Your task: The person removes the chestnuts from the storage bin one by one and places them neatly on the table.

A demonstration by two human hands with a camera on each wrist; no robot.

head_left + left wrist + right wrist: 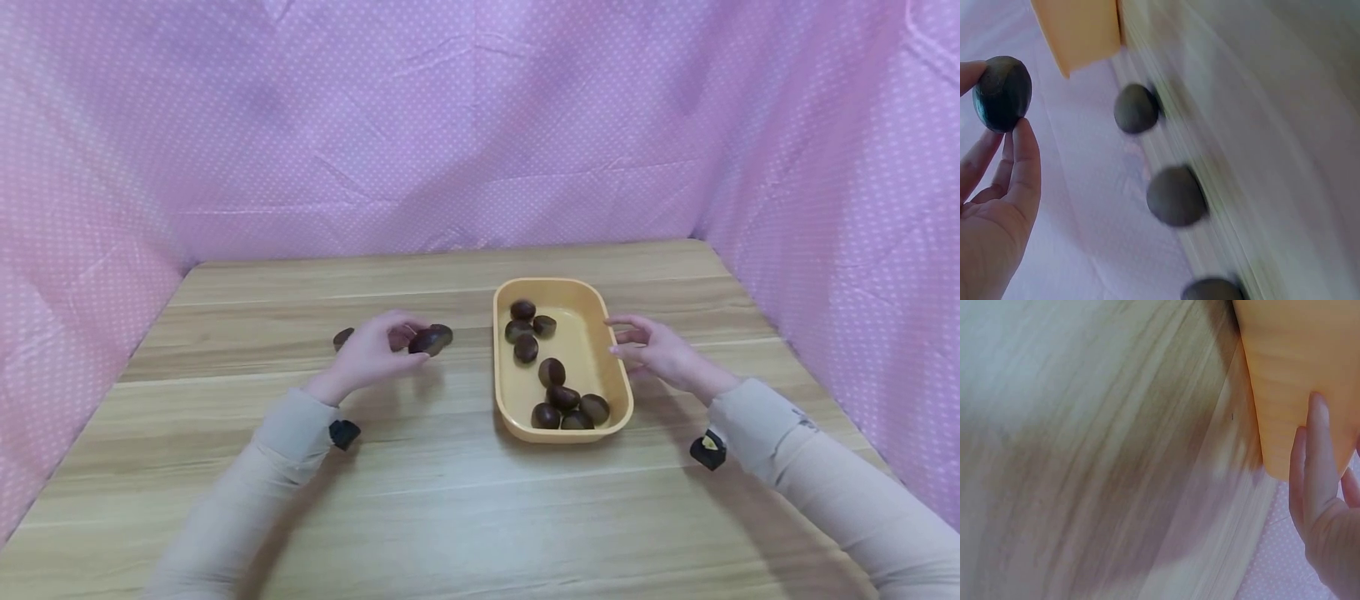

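Observation:
My left hand [371,348] pinches a dark brown chestnut [1005,94] between thumb and fingertips, held above the table. In the left wrist view, several more chestnuts [1176,196] sit in a row on the wood below; from the head view, the hand partly hides them, with one chestnut [342,337] showing at its left. A yellow plastic box [573,337] stands right of centre, with several chestnuts [562,397] lying in it, mostly at the near end and far left. My right hand [663,357] rests its extended fingers against the box's right side.
The wooden table [435,508] carries the box and the loose chestnuts. Pink dotted cloth [450,125] hangs behind the table and along both sides. Each sleeve cuff has a small black device [344,434] below it.

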